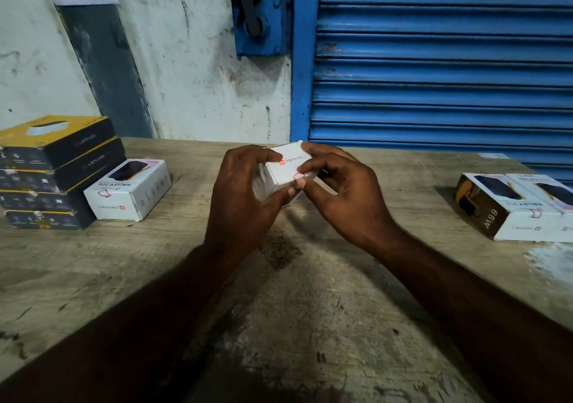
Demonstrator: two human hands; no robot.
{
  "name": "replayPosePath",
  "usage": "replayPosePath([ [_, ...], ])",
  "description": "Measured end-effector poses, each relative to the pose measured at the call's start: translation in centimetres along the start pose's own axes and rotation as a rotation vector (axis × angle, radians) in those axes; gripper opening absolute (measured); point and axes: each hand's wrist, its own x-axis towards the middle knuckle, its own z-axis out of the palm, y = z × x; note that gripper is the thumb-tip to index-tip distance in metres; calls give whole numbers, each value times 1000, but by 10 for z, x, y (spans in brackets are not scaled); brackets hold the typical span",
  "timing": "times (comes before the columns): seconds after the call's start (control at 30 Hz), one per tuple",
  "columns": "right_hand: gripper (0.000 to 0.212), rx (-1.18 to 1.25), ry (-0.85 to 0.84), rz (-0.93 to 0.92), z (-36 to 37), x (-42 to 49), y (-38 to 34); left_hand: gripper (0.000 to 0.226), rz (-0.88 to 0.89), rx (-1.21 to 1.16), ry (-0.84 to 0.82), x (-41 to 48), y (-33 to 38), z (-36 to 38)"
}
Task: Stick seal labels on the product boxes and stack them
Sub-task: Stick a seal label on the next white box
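Note:
A white product box (286, 167) with a red logo and grey lettering is held above the middle of the wooden table (279, 294). My left hand (242, 198) grips its left end, fingers curled over the top and thumb underneath. My right hand (338, 192) holds the right end, thumb pressing on a small red-outlined seal label (298, 175) at the box's front edge. The box's far side is hidden by my fingers.
At the left stands a stack of black-and-yellow boxes (52, 170) with one white box (130, 190) lying beside it. At the right edge lie two more product boxes (514, 205). Behind the table are a stained wall and a blue roller shutter (443, 61).

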Motion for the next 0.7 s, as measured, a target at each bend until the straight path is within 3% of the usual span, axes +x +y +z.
replayPosePath([
  [0.3,20,106,-36,31,0,2,2,55,1,11,0,1,0,0],
  [0.5,17,49,-7,43,-1,1,4,54,9,2,-8,0,-1,1],
  [0.7,27,122,-63,55,-4,2,1,55,5,17,-12,0,-4,0],
])
